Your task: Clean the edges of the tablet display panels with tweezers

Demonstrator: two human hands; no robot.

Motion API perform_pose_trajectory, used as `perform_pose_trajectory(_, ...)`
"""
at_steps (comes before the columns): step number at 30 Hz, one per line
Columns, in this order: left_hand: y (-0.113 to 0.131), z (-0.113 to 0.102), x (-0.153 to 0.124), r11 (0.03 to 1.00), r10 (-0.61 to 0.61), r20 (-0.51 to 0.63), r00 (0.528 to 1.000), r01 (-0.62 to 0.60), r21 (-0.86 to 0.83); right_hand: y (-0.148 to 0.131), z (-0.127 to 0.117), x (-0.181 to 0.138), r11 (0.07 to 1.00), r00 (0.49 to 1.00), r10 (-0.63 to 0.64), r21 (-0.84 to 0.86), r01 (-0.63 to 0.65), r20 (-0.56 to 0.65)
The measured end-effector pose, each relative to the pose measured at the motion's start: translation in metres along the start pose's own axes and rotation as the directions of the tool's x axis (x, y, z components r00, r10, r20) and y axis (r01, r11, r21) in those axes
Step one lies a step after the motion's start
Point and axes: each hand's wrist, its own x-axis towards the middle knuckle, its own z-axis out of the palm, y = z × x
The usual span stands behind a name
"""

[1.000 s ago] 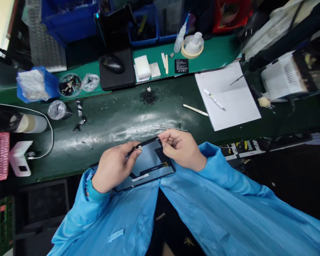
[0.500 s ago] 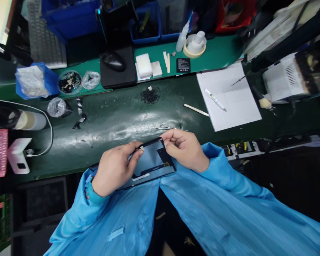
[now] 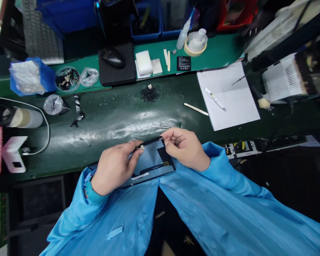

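Observation:
A flat display panel (image 3: 149, 161) with a grey-blue back, black edges and a thin ribbon cable strip lies tilted at the bench's front edge, against the blue garment. My left hand (image 3: 115, 165) is closed on its upper edge, thumb and index finger pinching there; a small whitish piece shows by the thumb tip. At the panel's upper right corner, my right hand (image 3: 187, 148) pinches the edge between thumb and fingers. The left palm covers much of the panel's left part. Just beyond the right fingers lie thin metal tweezers (image 3: 162, 126).
Black crumbs (image 3: 149, 94) are heaped mid-bench. To the right are a pale stick (image 3: 196, 109) and paper (image 3: 230, 113) with a pen (image 3: 214, 99). A black strip (image 3: 77, 108) lies left. The green shelf carries a mouse (image 3: 113, 58), white blocks (image 3: 143, 63) and a dropper bottle (image 3: 183, 35).
The bench items at the left have shifted slightly left and up in view as the camera moved. Both hands keep the same grip on the display panel.

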Motion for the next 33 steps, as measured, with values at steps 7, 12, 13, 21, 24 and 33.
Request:
perform_pose_trajectory(7, -0.0002, 0.0001, 0.0001, 1.000, 0.002, 0.004, 1.000, -0.002, 0.000, 0.0017, 0.0030, -0.0036, 1.000, 1.000, 0.000, 0.024, 0.001, -0.024)
perform_pose_trajectory(12, -0.0007, -0.0002, 0.0006, 1.000, 0.017, -0.005, 1.000, -0.017, -0.011, -0.0014, -0.0018, -0.0023, 0.999, 1.000, 0.014, 0.029, -0.014, 0.007)
perform_pose_trajectory(13, -0.0006, 0.0000, 0.0008, 1.000, 0.021, -0.006, 1.000, -0.021, -0.010, -0.0007, -0.0019, -0.0018, 1.000, 1.000, 0.011, 0.027, -0.011, -0.001)
perform_pose_trajectory(21, -0.0005, 0.0015, 0.0027, 1.000, 0.001, 0.014, 1.000, -0.001, -0.010, 0.0040, 0.0002, -0.0045, 0.999, 1.000, 0.017, 0.043, -0.017, -0.001)
perform_pose_trajectory(24, -0.0009, 0.0015, 0.0024, 1.000, -0.003, 0.017, 1.000, 0.003, -0.013, 0.0024, -0.0017, -0.0033, 0.999, 1.000, 0.021, 0.032, -0.021, 0.017)
perform_pose_trajectory(33, -0.0005, 0.0018, 0.0025, 1.000, 0.009, 0.021, 1.000, -0.008, -0.021, 0.0044, -0.0009, -0.0038, 0.999, 1.000, 0.017, 0.044, -0.016, -0.004)
